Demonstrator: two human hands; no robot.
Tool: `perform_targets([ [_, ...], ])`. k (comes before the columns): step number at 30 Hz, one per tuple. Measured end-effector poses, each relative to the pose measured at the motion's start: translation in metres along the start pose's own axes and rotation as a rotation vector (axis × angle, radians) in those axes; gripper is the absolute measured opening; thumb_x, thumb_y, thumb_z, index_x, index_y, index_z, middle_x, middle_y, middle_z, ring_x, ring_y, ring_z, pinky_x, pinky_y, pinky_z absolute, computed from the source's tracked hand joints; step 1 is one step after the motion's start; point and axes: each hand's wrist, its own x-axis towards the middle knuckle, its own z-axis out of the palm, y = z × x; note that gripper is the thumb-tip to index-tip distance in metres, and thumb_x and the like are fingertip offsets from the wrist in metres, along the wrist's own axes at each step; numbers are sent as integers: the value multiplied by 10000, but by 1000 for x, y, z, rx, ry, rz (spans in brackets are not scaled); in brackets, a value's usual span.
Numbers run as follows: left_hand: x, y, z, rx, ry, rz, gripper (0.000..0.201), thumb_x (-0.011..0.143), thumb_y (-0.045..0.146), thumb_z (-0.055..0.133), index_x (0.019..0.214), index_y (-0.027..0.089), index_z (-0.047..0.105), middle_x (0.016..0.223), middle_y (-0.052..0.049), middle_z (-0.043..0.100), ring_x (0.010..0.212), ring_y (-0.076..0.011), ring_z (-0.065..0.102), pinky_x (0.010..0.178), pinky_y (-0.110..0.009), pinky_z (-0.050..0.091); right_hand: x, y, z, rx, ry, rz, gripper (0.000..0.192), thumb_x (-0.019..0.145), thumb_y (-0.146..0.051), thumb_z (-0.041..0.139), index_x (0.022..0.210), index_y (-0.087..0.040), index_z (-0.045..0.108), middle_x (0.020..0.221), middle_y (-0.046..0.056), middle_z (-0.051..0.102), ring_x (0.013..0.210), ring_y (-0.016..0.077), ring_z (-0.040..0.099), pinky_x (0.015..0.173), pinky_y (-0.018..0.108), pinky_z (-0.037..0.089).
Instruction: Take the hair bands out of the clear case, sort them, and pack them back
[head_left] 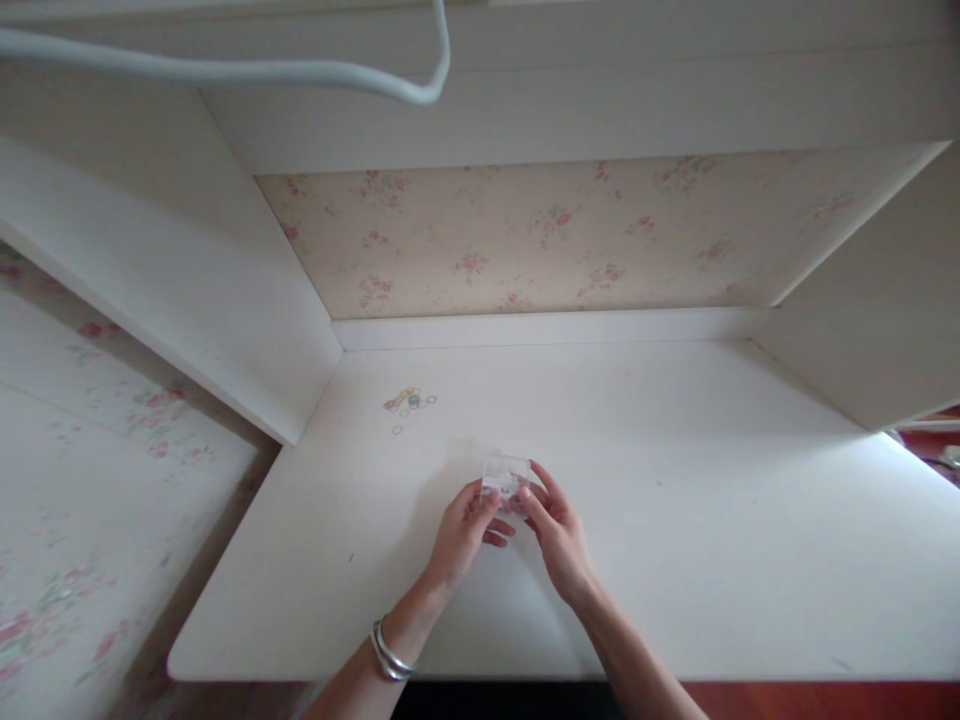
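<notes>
We view a broad, smooth white desktop with a rounded near-left corner [712, 560]; its slick look suggests, in our judgement, that anything dropped could skid. Over its near middle, the bare right hand [556, 527] grips the right side of a small, clear, boxy plastic container [505, 478], and the bare left hand [461, 530], thumb in front, pinches the left side. We cannot tell whether the container is lidded, nor what the pale matter within it is. With only fingertips bearing on smooth plastic, an uneven squeeze could make it slip or tilt, and loose contents might spill. Farther off and to the left, well apart from both hands, lies a loose cluster of thin yellow, reddish and grey rings [411, 400]; we judge that a careless sleeve or knock could scatter them.
</notes>
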Motion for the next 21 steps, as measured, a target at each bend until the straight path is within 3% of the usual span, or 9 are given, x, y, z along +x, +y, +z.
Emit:
perform_targets([
  [8,2,-1,-2,13,-25,-9,456,846,521,476,1073,135,561,938,-105,656,526,-107,609,461,-207,476,-6,-4,0,-75,-51,-17,626,773,-380,656,1333,-238,415,1187,84,613,1046,216,597,951,408,439],
  [12,3,-7,-2,7,-88,-42,521,823,546,495,1170,157,486,1016,-116,620,599,-124,622,449,-202,470,1,-7,-14,-151,-12,-23,575,746,-391,677,1265,-220,501,1201,87,603,1013,219,610,906,392,473],
  [16,4,-17,-3,-22,-137,-74,607,816,557,498,1260,165,365,943,-82,594,594,-113,593,445,-204,462,28,-21,-54,-206,187,-93,470,696,-383,715,1107,-181,606,1089,79,650,915,195,636,815,327,525],
  [21,4,-25,-5,44,-156,-19,482,844,526,475,1134,140,467,825,-40,581,567,-91,551,497,-221,465,76,-58,-127,-217,510,-142,471,631,-294,753,1062,-150,626,964,59,672,764,131,655,710,223,554],
])
